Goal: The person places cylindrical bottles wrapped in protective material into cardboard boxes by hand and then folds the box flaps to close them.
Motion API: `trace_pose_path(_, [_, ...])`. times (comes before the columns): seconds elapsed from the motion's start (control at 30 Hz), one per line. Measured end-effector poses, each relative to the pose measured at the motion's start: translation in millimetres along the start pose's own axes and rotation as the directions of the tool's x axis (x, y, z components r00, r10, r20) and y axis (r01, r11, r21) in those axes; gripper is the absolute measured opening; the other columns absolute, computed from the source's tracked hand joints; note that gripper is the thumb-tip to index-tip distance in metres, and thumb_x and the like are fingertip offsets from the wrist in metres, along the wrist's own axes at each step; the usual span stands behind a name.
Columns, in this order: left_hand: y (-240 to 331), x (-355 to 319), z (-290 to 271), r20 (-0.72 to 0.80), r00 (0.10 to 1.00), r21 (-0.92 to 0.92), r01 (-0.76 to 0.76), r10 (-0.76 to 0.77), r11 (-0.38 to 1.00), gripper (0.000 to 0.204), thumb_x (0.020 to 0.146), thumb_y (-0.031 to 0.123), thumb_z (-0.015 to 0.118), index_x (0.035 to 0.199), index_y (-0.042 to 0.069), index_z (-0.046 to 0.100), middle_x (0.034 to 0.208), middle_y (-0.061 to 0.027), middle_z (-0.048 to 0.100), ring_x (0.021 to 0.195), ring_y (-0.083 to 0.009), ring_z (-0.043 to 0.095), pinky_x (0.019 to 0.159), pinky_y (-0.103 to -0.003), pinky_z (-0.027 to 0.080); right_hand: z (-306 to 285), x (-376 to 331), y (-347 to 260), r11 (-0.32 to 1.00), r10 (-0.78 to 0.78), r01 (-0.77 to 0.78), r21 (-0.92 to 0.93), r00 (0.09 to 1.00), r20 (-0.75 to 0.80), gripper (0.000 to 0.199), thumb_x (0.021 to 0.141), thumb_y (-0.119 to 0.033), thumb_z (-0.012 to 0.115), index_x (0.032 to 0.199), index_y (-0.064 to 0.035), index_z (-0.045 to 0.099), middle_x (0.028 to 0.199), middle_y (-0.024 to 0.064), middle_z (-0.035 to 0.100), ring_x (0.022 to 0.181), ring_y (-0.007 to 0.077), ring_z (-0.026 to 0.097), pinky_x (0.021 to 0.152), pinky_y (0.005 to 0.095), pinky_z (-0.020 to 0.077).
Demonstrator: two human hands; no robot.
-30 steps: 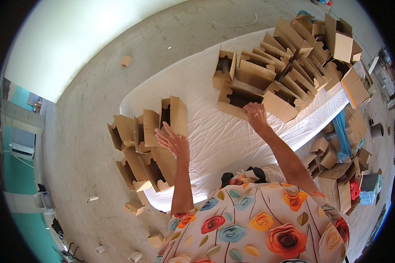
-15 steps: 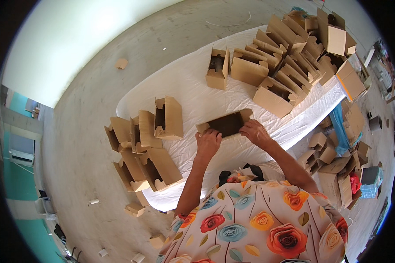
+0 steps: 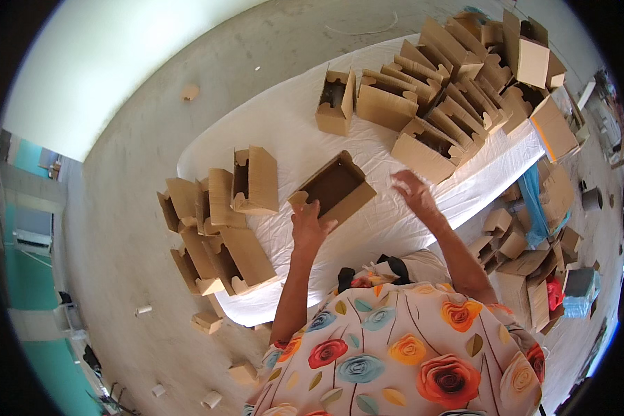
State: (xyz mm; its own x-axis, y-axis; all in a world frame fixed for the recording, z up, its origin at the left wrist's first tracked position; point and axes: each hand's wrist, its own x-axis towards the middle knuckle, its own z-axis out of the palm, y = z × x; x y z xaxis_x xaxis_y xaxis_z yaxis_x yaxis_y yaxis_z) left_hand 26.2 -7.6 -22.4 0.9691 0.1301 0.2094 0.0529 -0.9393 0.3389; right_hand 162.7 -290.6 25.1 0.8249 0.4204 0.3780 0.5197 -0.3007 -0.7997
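From the head view, here it is: a long, open-topped brown cardboard box [image 3: 353, 206] sits out front on the white cloth-covered tabletop [image 3: 277, 118], its hollow facing up, its length slanting from near left to far right. Light stuff, this, by the look of it: thin-walled, seemingly empty, fairly stiff along the sides but likely to give if squeezed in the middle, and the dry card should offer decent grip. The corners and the upper edges of the short ends look the best places to take hold; the notched flaps could fold under a careless pinch. And there's the left hand [image 3: 310, 225], right at the near-left end, fingers forward over the edge, thumb spread toward the near wall; whether it truly grips, I cannot tell. The right hand [image 3: 414, 191] hangs clear of the box's far-right end, fingers loosely bent, nothing in them, its forearm angling in from the lower right. Off to the left stands a cluster of similar brown boxes [image 3: 265, 182]; to the far right, a tightly packed row of brown boxes [image 3: 423, 158].
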Motion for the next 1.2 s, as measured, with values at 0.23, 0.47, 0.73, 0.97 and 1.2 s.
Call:
trace_pose_path(0.23, [27, 26, -23, 0.047, 0.897, -0.059, 0.443, -0.441, 0.895, 0.067, 0.072, 0.032, 0.076, 0.129, 0.009, 0.047, 0.122, -0.0266, 0.038, 0.099, -0.0438, 0.056, 0.083, -0.048, 0.049, -110, 60, 105, 0.899, 0.184, -0.189, -0.395, 0.982, -0.053, 0.021, 0.088, -0.009, 0.056, 0.106, 0.0012, 0.063, 0.106, 0.0191, 0.064, 0.099, 0.0347, 0.061, 0.086, 0.0382, 0.0483])
trace_pose_path(0.47, [34, 20, -29, -0.130, 0.837, -0.236, 0.494, -0.531, 0.837, 0.057, 0.066, 0.004, 0.076, 0.114, 0.005, 0.045, 0.112, -0.0221, 0.036, 0.092, -0.0434, 0.056, 0.077, -0.049, 0.049, -123, 90, 222, 0.759, 0.638, -0.624, -0.187, 0.654, 0.407, 0.047, 0.089, -0.027, 0.053, 0.127, 0.0009, 0.052, 0.122, 0.0147, 0.059, 0.109, 0.0255, 0.056, 0.096, 0.0341, 0.0412])
trace_pose_path(0.73, [26, 2, -26, -0.363, 0.800, -0.386, 0.338, -0.478, 0.858, 0.031, 0.069, -0.012, 0.050, 0.097, 0.002, 0.049, 0.089, -0.0152, 0.051, 0.084, -0.0353, 0.054, 0.076, -0.044, 0.045, -48, 72, 212, 0.784, 0.595, -0.609, 0.121, 0.793, 0.134, 0.055, 0.088, -0.038, 0.051, 0.127, 0.0013, 0.051, 0.123, 0.0160, 0.057, 0.109, 0.0287, 0.055, 0.097, 0.0355, 0.0399])
trace_pose_path(0.97, [33, -11, -22, -0.374, 0.781, -0.397, 0.352, -0.500, 0.848, 0.031, 0.069, -0.012, 0.050, 0.097, 0.002, 0.051, 0.094, -0.0154, 0.055, 0.092, -0.0339, 0.055, 0.081, -0.041, 0.045, -59, 79, 200, 0.896, 0.438, -0.356, -0.267, 0.813, 0.385, 0.051, 0.088, -0.035, 0.051, 0.122, 0.0038, 0.053, 0.124, 0.0210, 0.056, 0.109, 0.0340, 0.055, 0.094, 0.0381, 0.0414])
trace_pose_path(1.2, [35, -7, -14, -0.315, 0.782, -0.429, 0.388, -0.538, 0.816, 0.043, 0.070, -0.012, 0.050, 0.110, 0.003, 0.054, 0.106, -0.0174, 0.057, 0.103, -0.0361, 0.054, 0.090, -0.041, 0.044, -91, 131, 154, 0.764, 0.642, -0.351, -0.542, 0.493, 0.587, 0.059, 0.076, -0.038, 0.067, 0.105, 0.0135, 0.057, 0.106, 0.0322, 0.060, 0.094, 0.0332, 0.063, 0.078, 0.0393, 0.0478])
